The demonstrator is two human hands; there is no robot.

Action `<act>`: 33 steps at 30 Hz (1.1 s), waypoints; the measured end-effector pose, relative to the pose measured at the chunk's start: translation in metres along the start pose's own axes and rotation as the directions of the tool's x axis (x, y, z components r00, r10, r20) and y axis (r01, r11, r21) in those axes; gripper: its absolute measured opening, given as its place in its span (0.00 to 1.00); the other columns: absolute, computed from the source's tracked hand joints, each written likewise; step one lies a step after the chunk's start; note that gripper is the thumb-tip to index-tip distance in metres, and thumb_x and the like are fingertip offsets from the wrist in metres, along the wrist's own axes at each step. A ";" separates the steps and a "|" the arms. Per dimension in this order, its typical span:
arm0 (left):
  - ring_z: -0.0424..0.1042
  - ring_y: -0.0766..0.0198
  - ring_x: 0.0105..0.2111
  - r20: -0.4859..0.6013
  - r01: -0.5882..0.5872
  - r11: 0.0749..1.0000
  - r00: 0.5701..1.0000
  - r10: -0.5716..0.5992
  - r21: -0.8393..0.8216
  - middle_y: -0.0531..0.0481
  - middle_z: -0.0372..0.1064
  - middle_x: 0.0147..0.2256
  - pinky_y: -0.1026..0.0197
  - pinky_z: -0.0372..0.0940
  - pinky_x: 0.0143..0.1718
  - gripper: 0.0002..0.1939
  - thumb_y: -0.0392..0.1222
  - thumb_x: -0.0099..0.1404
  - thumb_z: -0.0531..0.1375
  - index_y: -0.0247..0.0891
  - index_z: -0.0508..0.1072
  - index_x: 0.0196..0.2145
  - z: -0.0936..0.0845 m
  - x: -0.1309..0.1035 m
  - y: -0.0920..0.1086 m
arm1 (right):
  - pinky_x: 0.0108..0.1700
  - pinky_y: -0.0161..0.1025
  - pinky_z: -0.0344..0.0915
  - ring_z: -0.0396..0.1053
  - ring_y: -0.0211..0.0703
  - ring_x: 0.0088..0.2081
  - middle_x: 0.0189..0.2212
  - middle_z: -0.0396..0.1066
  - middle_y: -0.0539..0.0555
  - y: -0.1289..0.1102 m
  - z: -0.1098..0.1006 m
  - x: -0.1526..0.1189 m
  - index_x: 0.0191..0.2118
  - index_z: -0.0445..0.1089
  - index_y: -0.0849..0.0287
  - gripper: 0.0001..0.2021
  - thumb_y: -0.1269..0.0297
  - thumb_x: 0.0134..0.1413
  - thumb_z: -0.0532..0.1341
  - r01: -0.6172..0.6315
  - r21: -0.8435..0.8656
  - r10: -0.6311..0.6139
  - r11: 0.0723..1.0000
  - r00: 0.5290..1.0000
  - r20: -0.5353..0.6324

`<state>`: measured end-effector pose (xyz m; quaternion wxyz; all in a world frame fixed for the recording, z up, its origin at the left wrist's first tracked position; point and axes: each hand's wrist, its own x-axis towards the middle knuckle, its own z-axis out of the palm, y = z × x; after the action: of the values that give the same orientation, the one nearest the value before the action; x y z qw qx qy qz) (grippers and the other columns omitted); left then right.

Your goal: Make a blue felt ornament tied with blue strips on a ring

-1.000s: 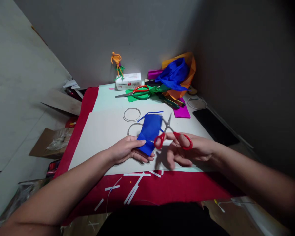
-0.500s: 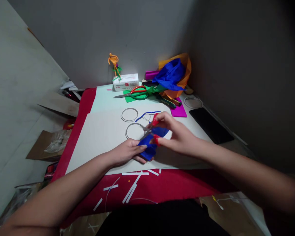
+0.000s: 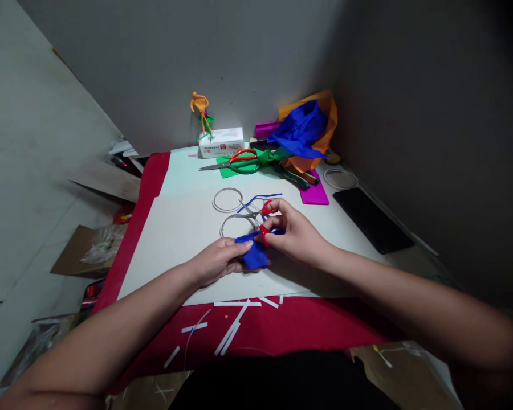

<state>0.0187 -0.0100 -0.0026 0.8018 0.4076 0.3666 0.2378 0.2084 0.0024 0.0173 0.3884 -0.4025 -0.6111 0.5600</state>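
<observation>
Between the thumb and fingers of my left hand (image 3: 214, 263) is a piece of blue crepe paper (image 3: 256, 259), held low over the white board. My right hand (image 3: 301, 234) has its fingers in the red loops of small scissors (image 3: 265, 234). The scissors' blades are spread and point up and left, apart from the paper's cut edge. Behind the hands lies a thin wire frame (image 3: 270, 195) partly wrapped in blue, half covered by the scissors. A wire coil (image 3: 221, 229) sits under the blades, and another wire coil (image 3: 214, 203) lies just beyond it.
Large scissors (image 3: 245, 162) with red and green handles lie at the back, beside crumpled blue paper (image 3: 301, 130). An orange wire figure (image 3: 200, 103) stands by a white box (image 3: 222, 143). A black phone (image 3: 371, 221) lies right. White paper strips (image 3: 231, 336) litter the red cloth (image 3: 299, 324).
The scissors have come off the blue paper and turned, their blades now spread and pointing up and left. My left hand has shifted the paper slightly and still grips it.
</observation>
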 end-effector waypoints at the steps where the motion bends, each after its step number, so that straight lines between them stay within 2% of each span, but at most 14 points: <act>1: 0.75 0.57 0.38 0.007 -0.002 1.000 1.000 0.002 -0.001 0.36 0.75 0.35 0.53 0.64 0.47 0.18 0.49 0.61 0.60 0.27 0.74 0.36 0.000 0.000 0.000 | 0.30 0.34 0.63 0.64 0.34 0.26 0.24 0.64 0.44 0.001 0.000 0.000 0.41 0.53 0.55 0.18 0.74 0.45 0.59 -0.018 0.029 0.018 0.999 1.000 0.001; 6: 0.75 0.58 0.33 0.032 -0.012 0.998 0.999 0.010 0.058 0.38 0.76 0.30 0.59 0.65 0.40 0.19 0.51 0.59 0.62 0.28 0.75 0.33 -0.002 0.001 -0.004 | 0.33 0.34 0.65 0.69 0.38 0.33 0.29 0.67 0.47 0.000 0.004 0.000 0.42 0.53 0.54 0.19 0.74 0.45 0.60 -0.012 0.032 0.010 0.999 0.998 0.059; 9: 0.75 0.60 0.32 0.041 -0.014 0.994 0.999 0.010 0.112 0.39 0.77 0.30 0.63 0.66 0.37 0.19 0.51 0.60 0.61 0.28 0.75 0.32 -0.004 0.001 -0.005 | 0.33 0.35 0.65 0.70 0.39 0.32 0.27 0.67 0.46 -0.001 0.008 0.001 0.41 0.53 0.54 0.18 0.74 0.45 0.58 0.002 0.026 -0.004 1.000 0.996 0.090; 16: 0.76 0.62 0.32 0.051 0.026 0.974 0.998 -0.039 0.225 0.39 0.77 0.32 0.62 0.68 0.38 0.15 0.46 0.60 0.62 0.27 0.78 0.32 0.003 -0.003 -0.001 | 0.36 0.37 0.66 0.70 0.37 0.30 0.24 0.66 0.44 0.001 0.006 0.004 0.40 0.55 0.55 0.17 0.73 0.44 0.61 0.045 0.095 -0.040 0.994 0.998 -0.054; 20: 0.76 0.62 0.31 0.061 0.020 0.968 0.997 -0.037 0.250 0.39 0.77 0.30 0.61 0.69 0.38 0.15 0.45 0.58 0.64 0.28 0.78 0.33 0.005 -0.005 0.002 | 0.33 0.35 0.65 0.69 0.35 0.27 0.22 0.67 0.43 -0.003 -0.002 0.005 0.39 0.56 0.55 0.21 0.72 0.40 0.66 -0.010 0.226 0.033 0.974 0.995 -0.099; 24: 0.76 0.60 0.33 0.087 0.000 0.977 0.996 -0.019 0.214 0.37 0.77 0.34 0.61 0.68 0.38 0.20 0.51 0.54 0.66 0.28 0.77 0.35 0.004 -0.006 0.004 | 0.26 0.30 0.60 0.64 0.32 0.21 0.22 0.67 0.43 -0.007 -0.007 0.003 0.39 0.56 0.56 0.24 0.70 0.36 0.68 -0.159 0.306 0.172 0.939 0.985 -0.017; 27: 0.73 0.64 0.29 0.078 -0.027 0.985 0.997 0.014 0.170 0.42 0.76 0.29 0.65 0.66 0.34 0.22 0.55 0.52 0.66 0.28 0.76 0.30 0.001 -0.005 0.002 | 0.28 0.31 0.62 0.65 0.33 0.22 0.22 0.67 0.43 -0.005 -0.002 0.000 0.39 0.56 0.56 0.23 0.71 0.36 0.68 -0.186 0.278 0.184 0.943 0.982 0.031; 30: 0.69 0.71 0.24 0.052 -0.026 0.990 0.998 0.019 0.140 0.49 0.72 0.24 0.68 0.62 0.31 0.18 0.51 0.56 0.64 0.29 0.75 0.27 -0.001 -0.002 -0.003 | 0.31 0.33 0.62 0.67 0.34 0.25 0.21 0.66 0.42 -0.001 0.005 -0.002 0.39 0.56 0.55 0.20 0.72 0.40 0.64 -0.115 0.193 0.112 0.974 0.993 0.025; 33: 0.68 0.72 0.25 0.032 -0.014 0.994 0.999 0.011 0.111 0.51 0.72 0.24 0.67 0.63 0.33 0.15 0.48 0.58 0.64 0.30 0.74 0.30 -0.002 0.000 -0.006 | 0.31 0.32 0.62 0.67 0.34 0.27 0.23 0.66 0.44 0.001 0.011 -0.004 0.40 0.56 0.56 0.18 0.73 0.42 0.62 -0.056 0.132 0.057 0.990 0.998 0.001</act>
<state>0.0173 -0.0123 -0.0086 0.7821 0.4575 0.3641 0.2158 0.2001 -0.0048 0.0150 0.3988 -0.3938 -0.5607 0.6095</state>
